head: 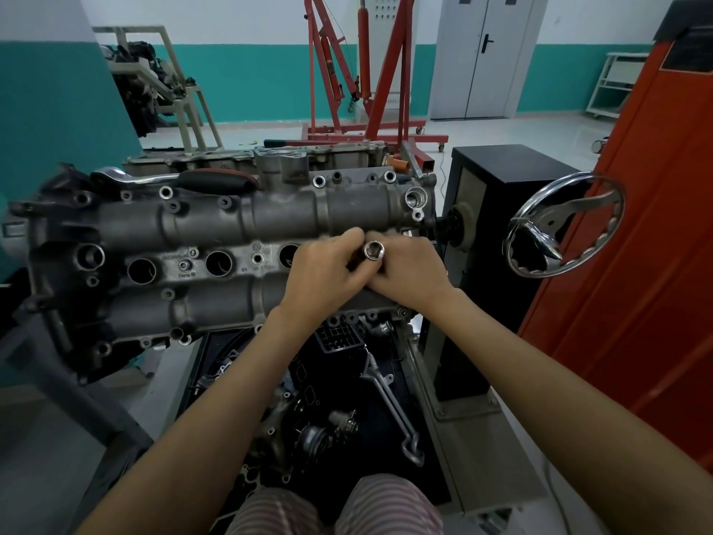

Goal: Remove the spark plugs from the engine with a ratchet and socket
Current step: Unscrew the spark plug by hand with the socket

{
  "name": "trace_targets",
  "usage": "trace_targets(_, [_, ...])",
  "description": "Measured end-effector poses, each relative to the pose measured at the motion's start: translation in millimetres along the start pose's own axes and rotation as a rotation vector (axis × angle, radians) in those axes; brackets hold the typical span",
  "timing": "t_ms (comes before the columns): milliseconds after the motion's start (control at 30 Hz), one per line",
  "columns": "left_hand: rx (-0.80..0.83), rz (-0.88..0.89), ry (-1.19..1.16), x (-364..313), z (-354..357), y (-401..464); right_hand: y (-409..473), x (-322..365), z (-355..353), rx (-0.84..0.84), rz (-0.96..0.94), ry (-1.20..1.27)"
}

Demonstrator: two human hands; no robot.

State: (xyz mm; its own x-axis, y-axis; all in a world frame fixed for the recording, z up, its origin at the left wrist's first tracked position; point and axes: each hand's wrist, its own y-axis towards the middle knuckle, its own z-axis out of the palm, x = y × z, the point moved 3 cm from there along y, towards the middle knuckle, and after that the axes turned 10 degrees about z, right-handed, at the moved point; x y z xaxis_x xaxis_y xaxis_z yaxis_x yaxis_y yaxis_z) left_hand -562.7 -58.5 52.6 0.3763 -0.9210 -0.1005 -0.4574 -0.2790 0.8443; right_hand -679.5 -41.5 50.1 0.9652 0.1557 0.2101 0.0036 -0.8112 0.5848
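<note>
Both grips closed on the socket [374, 250]: left hand [328, 272] and right hand [409, 270] pinching it over the engine's [216, 222] right end. Ratchet [185, 179] lying idle at far left. Likely mid-step: freeing a pulled plug, though none shows. Next: reach for ratchet, refit, seat in another well.

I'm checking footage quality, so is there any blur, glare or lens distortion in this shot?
Head view: wide-angle bending curves the orange cabinet and teal wall at the edges; slight motion blur on the left hand by the socket; bright glare on the chrome handwheel and glossy floor; the engine stays sharp.
</note>
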Motion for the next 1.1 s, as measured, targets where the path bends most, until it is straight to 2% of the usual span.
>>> trace_targets(767, [-0.012, -0.017, 0.035, 1.1, 2.6, -1.3, -3.9, 1.1, -5.1, -0.052, -0.036, 0.072])
trace_targets(900, [-0.004, -0.032, 0.017, -0.9, 1.8, -0.2, -1.5, 0.0, -0.4, 0.036, -0.030, 0.014])
trace_targets(1100, [0.005, -0.022, 0.017, 4.7, 3.7, -0.5, -2.5, 1.4, -2.8, -0.021, -0.002, 0.050])
